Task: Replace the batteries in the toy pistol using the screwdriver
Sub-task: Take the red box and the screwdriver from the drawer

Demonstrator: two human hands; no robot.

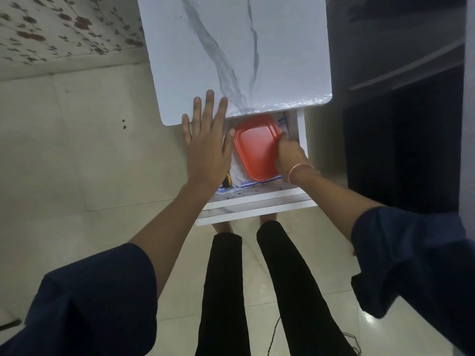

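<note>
Two grips work at an open white drawer (257,201) under a white marble-patterned worktop (231,60). The left grip (208,147) is released: its fingers are straight and spread, with the fingertips on the worktop's near edge and the thumb just beside a red rectangular plastic container (257,150). The right grip (289,156) is clenched on that container's right edge. The container lies inside the drawer on a white cloth with blue stripes (257,185). A black-and-yellow item (227,181) lies in the drawer's left front corner, mostly hidden under the left wrist; whether it is the screwdriver or the toy pistol cannot be told.
</note>
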